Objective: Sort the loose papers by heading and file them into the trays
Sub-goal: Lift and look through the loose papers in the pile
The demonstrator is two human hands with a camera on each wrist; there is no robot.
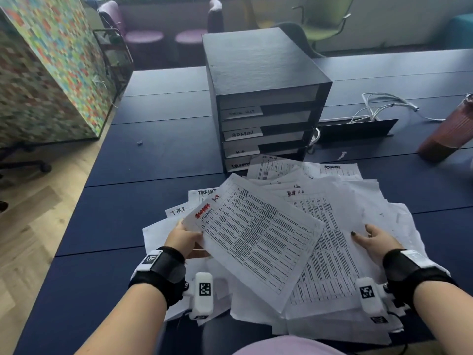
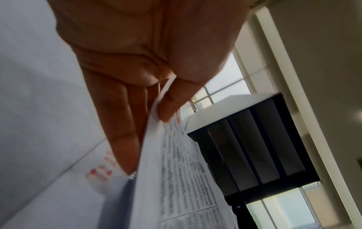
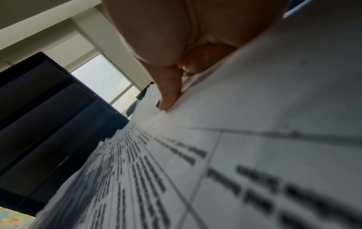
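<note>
A messy pile of loose printed papers (image 1: 340, 226) covers the near part of the dark blue table (image 1: 158, 160). My left hand (image 1: 195, 238) pinches the left edge of one table-printed sheet (image 1: 258, 237), thumb on top and fingers beneath, lifting it off the pile; its heading is a red scribble with "SECURITY" written below. That pinch also shows in the left wrist view, on the sheet (image 2: 176, 170). My right hand (image 1: 368, 234) rests on the pile's right side, thumb (image 3: 166, 100) touching a printed page. The black tray unit (image 1: 266, 98) stands behind, labelled TASK LIST, ADMIN, H.R and SECURITY.
A brown tumbler (image 1: 450, 134) stands at the right edge, with white cables (image 1: 384, 106) and a low black flap (image 1: 358, 129) beside the trays. A colourful partition (image 1: 46, 73) flanks the table's left. Chairs stand beyond the far edge.
</note>
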